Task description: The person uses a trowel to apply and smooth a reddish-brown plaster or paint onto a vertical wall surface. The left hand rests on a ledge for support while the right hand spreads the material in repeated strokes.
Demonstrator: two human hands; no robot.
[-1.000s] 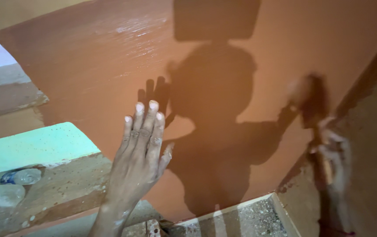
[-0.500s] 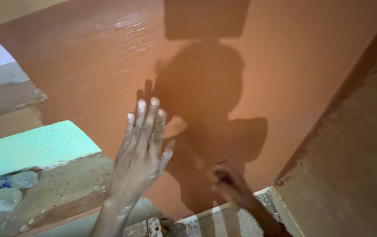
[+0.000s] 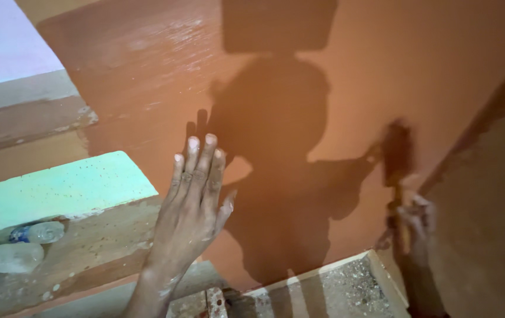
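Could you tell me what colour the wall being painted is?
The wall is reddish-brown, clearest in the head view.

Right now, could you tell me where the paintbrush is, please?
In the head view the paintbrush is at the right, held upright in the right hand with its bristles against the orange-brown wall, near the inner corner.

The right hand and what looks like a paintbrush are motion-blurred.

Two plastic bottles lie on a paint-flecked wooden step.
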